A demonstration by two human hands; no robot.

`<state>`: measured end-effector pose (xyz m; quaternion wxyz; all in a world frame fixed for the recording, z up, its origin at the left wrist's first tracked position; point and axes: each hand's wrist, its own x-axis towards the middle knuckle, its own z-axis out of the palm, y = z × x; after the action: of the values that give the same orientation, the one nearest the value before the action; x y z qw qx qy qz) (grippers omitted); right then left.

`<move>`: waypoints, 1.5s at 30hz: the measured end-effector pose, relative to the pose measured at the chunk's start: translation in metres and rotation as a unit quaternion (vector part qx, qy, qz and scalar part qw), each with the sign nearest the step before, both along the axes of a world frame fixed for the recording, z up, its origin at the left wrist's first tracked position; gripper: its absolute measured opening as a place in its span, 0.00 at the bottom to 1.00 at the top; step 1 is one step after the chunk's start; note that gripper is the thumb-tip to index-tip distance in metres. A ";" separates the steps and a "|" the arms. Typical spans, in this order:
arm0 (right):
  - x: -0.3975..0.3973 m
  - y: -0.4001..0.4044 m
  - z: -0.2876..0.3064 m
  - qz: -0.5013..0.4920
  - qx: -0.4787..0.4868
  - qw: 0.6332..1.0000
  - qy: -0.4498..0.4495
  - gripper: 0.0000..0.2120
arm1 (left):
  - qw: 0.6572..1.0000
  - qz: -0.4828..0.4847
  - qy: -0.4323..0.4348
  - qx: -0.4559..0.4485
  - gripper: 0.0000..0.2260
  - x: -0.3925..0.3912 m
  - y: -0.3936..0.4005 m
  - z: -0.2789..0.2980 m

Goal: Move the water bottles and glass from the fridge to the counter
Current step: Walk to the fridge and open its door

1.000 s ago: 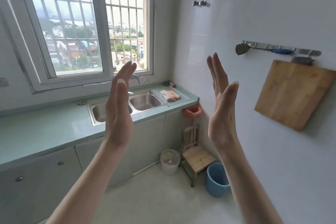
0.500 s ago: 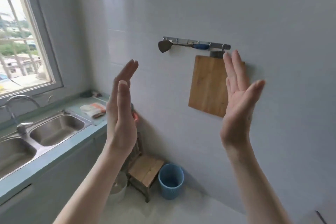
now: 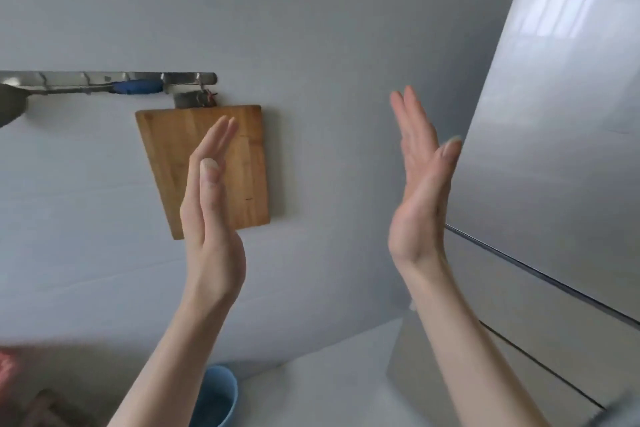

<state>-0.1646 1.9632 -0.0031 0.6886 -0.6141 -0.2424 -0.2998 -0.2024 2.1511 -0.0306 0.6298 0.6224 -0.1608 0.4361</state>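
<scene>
I hold both grips spread flat and empty, palms facing, as the closed fridge (image 3: 561,156) fills the frame's right edge just beside my right hand (image 3: 420,184), nearer than my left hand (image 3: 211,215); bottles and glass unseen.

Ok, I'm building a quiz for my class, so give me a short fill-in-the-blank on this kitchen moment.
1. Both hands, left hand and right hand, are raised, open and hold ____.
2. The fridge stands on the person's ____ side, its doors closed.
3. The wooden cutting board hangs on the ____.
4. The bin on the floor is ____ in colour.

Missing words: nothing; right; wall; blue
</scene>
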 end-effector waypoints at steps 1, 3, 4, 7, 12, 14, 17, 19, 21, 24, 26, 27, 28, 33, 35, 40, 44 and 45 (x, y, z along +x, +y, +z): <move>0.003 -0.005 -0.001 -0.017 0.004 1.000 0.006 0.35 | 1.000 -0.022 0.004 -0.004 0.23 0.010 -0.005 -0.002; 0.011 -0.016 -0.006 -0.059 0.007 0.998 0.011 0.37 | 0.998 -0.065 0.008 -0.014 0.22 0.029 -0.016 -0.007; 0.015 -0.022 -0.009 -0.083 0.006 0.996 0.011 0.37 | 0.996 -0.085 0.009 -0.018 0.21 0.040 -0.022 -0.009; 0.025 -0.045 -0.016 -0.149 0.002 0.989 0.006 0.36 | 0.989 -0.141 0.021 -0.025 0.22 0.074 -0.046 -0.017; 0.050 -0.098 -0.024 -0.222 0.007 0.975 -0.005 0.35 | 0.975 -0.214 0.035 -0.046 0.24 0.135 -0.098 -0.031; 0.061 -0.124 -0.025 -0.244 0.009 0.970 -0.007 0.34 | 0.970 -0.235 0.039 -0.043 0.23 0.157 -0.122 -0.033; 0.078 -0.165 -0.027 -0.297 0.009 0.955 -0.013 0.36 | 0.962 -0.267 0.043 -0.028 0.21 0.189 -0.162 -0.029; 0.090 -0.187 -0.027 -0.328 0.000 0.945 -0.017 0.43 | 0.957 -0.287 0.044 -0.020 0.21 0.208 -0.187 -0.025; 0.101 -0.207 -0.025 -0.354 -0.001 0.935 -0.028 0.47 | 0.953 -0.300 0.037 -0.017 0.21 0.225 -0.210 -0.021; 0.114 -0.231 -0.022 -0.378 -0.004 0.926 -0.021 0.48 | 0.946 -0.322 0.041 -0.014 0.20 0.248 -0.239 -0.019; 0.122 -0.244 -0.023 -0.388 -0.003 0.922 -0.012 0.49 | 0.942 -0.332 0.049 -0.014 0.20 0.264 -0.255 -0.020; 0.129 -0.250 -0.024 -0.392 -0.003 0.920 -0.005 0.50 | 0.941 -0.335 0.053 -0.015 0.20 0.273 -0.262 -0.022; 0.137 -0.254 -0.025 -0.395 -0.004 0.918 0.005 0.50 | 0.939 -0.338 0.059 -0.015 0.20 0.283 -0.268 -0.023; 0.178 -0.270 -0.030 -0.400 0.009 0.915 0.055 0.46 | 0.926 -0.363 0.107 -0.013 0.19 0.334 -0.294 -0.031; 0.195 -0.274 -0.034 -0.404 0.017 0.911 0.074 0.41 | 0.921 -0.372 0.119 -0.004 0.19 0.356 -0.304 -0.034; 0.242 -0.285 -0.040 -0.427 0.044 0.895 0.121 0.41 | 0.903 -0.397 0.158 0.039 0.22 0.411 -0.327 -0.038; 0.275 -0.291 -0.044 -0.442 0.072 0.880 0.160 0.31 | 0.892 -0.402 0.193 0.070 0.22 0.456 -0.345 -0.038; 0.281 -0.291 -0.045 -0.446 0.061 0.877 0.169 0.29 | 0.889 -0.404 0.200 0.074 0.23 0.464 -0.349 -0.037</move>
<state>0.1160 1.6719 -0.0483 0.5486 -0.6553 0.1964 -0.4807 0.2620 1.8017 -0.0680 0.7222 0.6228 -0.3009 -0.0035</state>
